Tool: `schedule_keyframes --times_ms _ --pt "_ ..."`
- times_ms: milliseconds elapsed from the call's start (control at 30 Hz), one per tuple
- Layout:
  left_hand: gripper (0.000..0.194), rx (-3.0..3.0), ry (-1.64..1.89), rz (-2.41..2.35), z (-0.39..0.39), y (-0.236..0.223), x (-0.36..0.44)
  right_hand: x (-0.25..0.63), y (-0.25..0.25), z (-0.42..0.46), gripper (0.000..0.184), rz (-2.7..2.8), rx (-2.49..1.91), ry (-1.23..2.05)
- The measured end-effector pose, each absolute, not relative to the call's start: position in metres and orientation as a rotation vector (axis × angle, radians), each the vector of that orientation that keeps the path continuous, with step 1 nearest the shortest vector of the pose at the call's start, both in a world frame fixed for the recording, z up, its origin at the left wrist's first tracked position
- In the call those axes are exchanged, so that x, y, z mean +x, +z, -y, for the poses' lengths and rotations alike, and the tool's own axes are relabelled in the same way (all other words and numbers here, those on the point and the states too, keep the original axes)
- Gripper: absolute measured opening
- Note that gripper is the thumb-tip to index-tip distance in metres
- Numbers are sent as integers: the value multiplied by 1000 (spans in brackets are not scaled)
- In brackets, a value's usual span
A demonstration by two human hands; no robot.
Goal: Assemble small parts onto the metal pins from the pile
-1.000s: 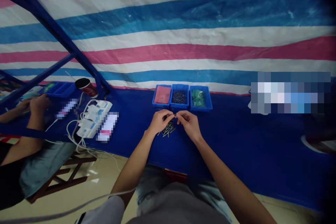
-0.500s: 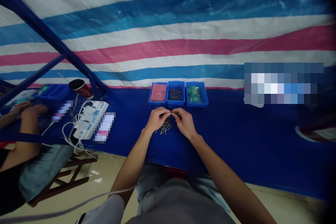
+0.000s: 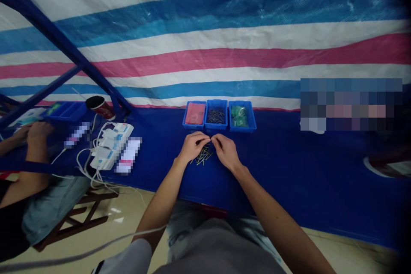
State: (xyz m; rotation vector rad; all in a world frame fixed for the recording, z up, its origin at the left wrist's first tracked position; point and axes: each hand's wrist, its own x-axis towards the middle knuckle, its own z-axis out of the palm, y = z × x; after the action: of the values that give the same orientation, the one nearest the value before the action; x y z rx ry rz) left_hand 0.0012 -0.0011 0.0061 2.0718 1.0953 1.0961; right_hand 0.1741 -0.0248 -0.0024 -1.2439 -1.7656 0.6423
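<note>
two-handed over metal pins (image 3: pixel 202 157), six o'clock from blue boxes (image 3: pixel 216 126), with left hand (image 3: pixel 192 146) and right hand (image 3: pixel 226 150) close together; cannot tell whether grasping anything.

I see a plain grey top (image 3: pixel 208 250), its short left sleeve (image 3: pixel 133 257) paler, with a narrow dark strip (image 3: pixel 100 267) at the outer edge, and faded blue jeans (image 3: pixel 176 234); left hand (image 3: pixel 193 145) and right hand (image 3: pixel 227 150) are bare.

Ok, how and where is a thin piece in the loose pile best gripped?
Probably by an end jutting from the pile at its near edge, pinched from the person's side: the thin pieces cross each other, and the left hand partly hides the far side.
</note>
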Motion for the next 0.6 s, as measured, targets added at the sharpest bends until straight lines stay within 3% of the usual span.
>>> schedule_keyframes --times_ms 600 --pt "27 2104 1060 -1144 1 5 -1 174 -1 25 16 1709 -1180 677"
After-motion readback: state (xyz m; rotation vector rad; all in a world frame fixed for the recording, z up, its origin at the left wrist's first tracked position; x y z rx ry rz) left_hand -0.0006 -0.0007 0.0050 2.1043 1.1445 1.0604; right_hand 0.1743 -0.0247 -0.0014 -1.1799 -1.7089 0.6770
